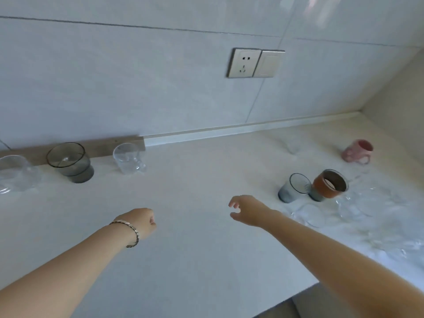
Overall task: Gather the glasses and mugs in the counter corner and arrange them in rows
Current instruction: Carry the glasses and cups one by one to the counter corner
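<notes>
A smoky grey glass (71,162) stands at the back left by the wall, with a clear glass (127,158) to its right and another clear glass (12,173) at the left edge. On the right stand a blue-grey glass (292,188), an orange-banded cup (329,184) and a pink mug (356,151). Several clear glasses (353,205) crowd the right side. My left hand (143,221), bracelet on its wrist, hovers over the bare counter with curled fingers, holding nothing. My right hand (247,208) hovers with loosely spread fingers, left of the blue-grey glass.
The pale counter (195,249) runs to a wall corner at the far right. A socket and switch plate (254,63) sit on the tiled wall. A wooden strip (101,145) lies along the wall behind the left glasses. The counter's front edge shows at bottom right.
</notes>
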